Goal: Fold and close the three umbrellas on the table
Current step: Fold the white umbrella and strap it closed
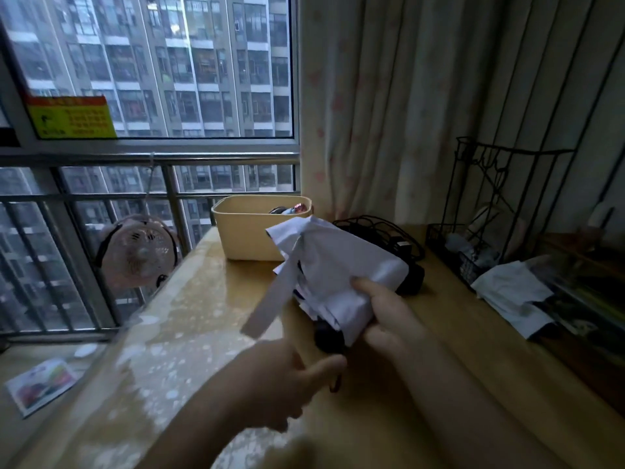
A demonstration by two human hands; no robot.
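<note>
Right hand (389, 319) is gripping the folded white umbrella (341, 265) above the table (209, 299), its strap (270, 299) hanging loose. Left hand (280, 384) is curling by the black handle (329, 336); can't tell its grip.

Cannot read the print on the yellow sticker (71, 116), high and far left of the beige tub (243, 238). Cannot name the tub's contents, mostly behind its rim. In front of the tub, blurred: the strap (270, 299) of the white umbrella (341, 262) and the left hand (280, 380); cannot tell its grip. Right of the tub, a black object (412, 279), half hidden behind the umbrella.
</note>
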